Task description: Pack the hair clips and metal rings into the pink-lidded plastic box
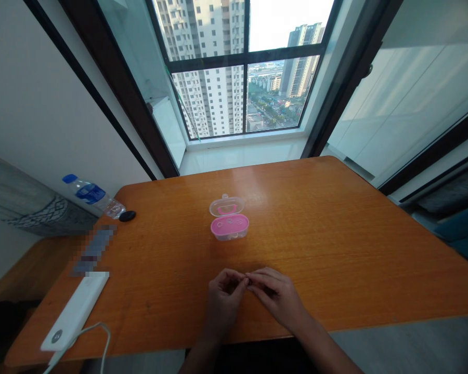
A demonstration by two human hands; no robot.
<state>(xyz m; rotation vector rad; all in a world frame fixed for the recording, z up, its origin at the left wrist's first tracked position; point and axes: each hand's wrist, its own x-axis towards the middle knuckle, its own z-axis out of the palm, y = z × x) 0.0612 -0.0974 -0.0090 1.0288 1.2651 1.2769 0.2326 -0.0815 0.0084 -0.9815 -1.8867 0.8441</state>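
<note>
My left hand (223, 301) and my right hand (277, 296) rest on the wooden table (335, 249) near its front edge, fingertips pinched together where they meet. Something very small sits between the fingertips; I cannot make out what it is. Farther back, in the middle of the table, stands a small pink plastic case (230, 226) with its clear lid (226, 206) hinged open; tiny pale items lie inside it. The case is apart from both hands.
A white power bank (76, 310) with a white cable (97, 337) lies at the table's left front. A blurred flat object (93, 249), a black cap (127, 215) and a lying water bottle (93, 196) are at the left. A large window is behind.
</note>
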